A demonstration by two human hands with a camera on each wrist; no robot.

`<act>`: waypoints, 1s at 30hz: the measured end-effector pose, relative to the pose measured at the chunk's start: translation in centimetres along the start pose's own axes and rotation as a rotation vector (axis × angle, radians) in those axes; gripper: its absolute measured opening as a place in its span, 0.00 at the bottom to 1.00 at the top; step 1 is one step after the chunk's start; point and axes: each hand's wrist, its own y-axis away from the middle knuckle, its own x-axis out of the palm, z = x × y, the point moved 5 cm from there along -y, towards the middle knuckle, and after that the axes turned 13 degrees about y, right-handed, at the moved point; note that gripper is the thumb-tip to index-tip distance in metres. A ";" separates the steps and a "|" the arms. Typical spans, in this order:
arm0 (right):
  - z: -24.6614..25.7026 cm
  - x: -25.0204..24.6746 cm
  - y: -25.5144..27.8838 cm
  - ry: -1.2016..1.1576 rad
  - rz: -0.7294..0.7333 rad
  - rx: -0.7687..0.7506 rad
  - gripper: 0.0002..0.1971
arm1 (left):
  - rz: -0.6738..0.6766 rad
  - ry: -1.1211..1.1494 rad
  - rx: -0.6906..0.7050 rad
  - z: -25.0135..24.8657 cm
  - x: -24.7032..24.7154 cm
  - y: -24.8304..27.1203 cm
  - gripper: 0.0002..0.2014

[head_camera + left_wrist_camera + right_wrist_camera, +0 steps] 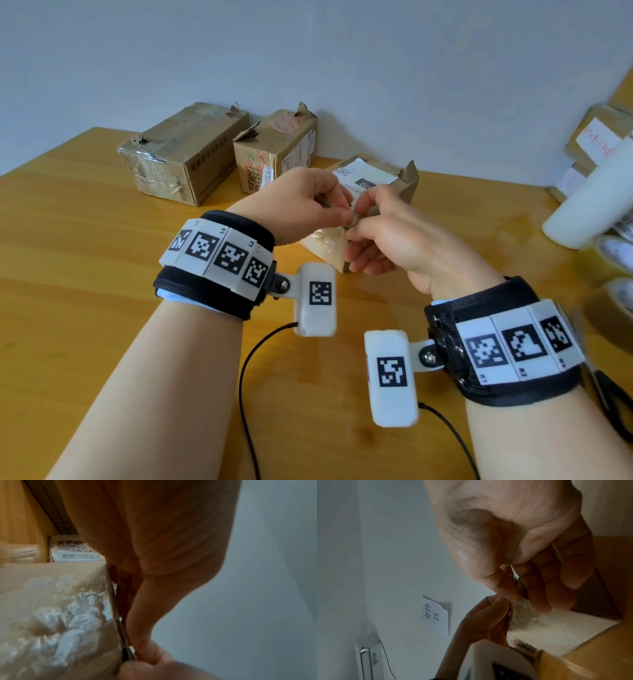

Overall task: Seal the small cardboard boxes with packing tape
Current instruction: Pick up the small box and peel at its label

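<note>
Both hands meet over the wooden worktop (102,240): left hand (301,202) and right hand (394,236) pinch the top edge of a small cardboard box (329,246) standing mid-worktop. Two boxes (191,150) sit behind; tape rolls (613,253) lie right.

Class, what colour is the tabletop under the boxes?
Honey-yellow wood grain tabletop; clearest in the head view.

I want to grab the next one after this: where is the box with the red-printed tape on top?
In the head view, the box with red-printed tape stands at the table's far edge by the wall, between the larger cardboard box on its left and the box in hand.
</note>
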 end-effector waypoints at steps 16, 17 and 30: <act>-0.8 -0.4 -0.4 -0.066 -0.035 0.002 0.14 | -0.015 -0.097 0.002 -0.6 0.4 0.1 0.01; -0.8 -0.5 -0.4 -0.075 -0.037 0.002 0.14 | -0.005 -0.107 0.003 -0.8 0.4 0.1 0.01; -1.0 -2.2 -0.4 0.091 -0.226 -0.127 0.05 | 0.059 -0.090 0.019 -0.7 -0.2 0.4 0.07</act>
